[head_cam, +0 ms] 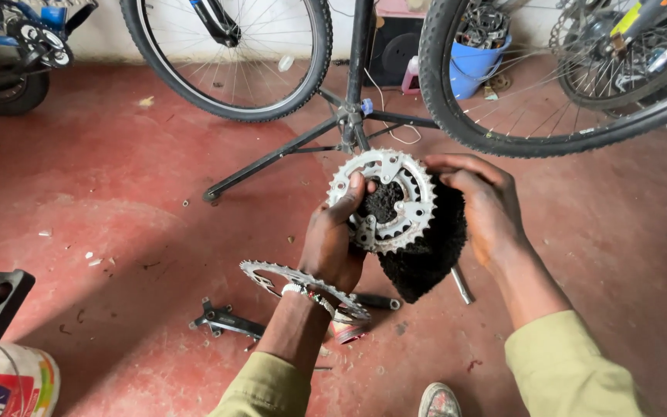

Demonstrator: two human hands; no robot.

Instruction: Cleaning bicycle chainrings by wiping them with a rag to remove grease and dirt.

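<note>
Left hand [332,241] clenched on silver chainring set [384,199]; right hand [479,202] grasps black cloth [426,259] behind.

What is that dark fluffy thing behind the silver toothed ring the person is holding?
Behind the silver chainring sits a black fuzzy cloth, showing through its middle and hanging below. The left hand grips the ring; the right hand backs the cloth. The ring's rear face is hidden.
</note>
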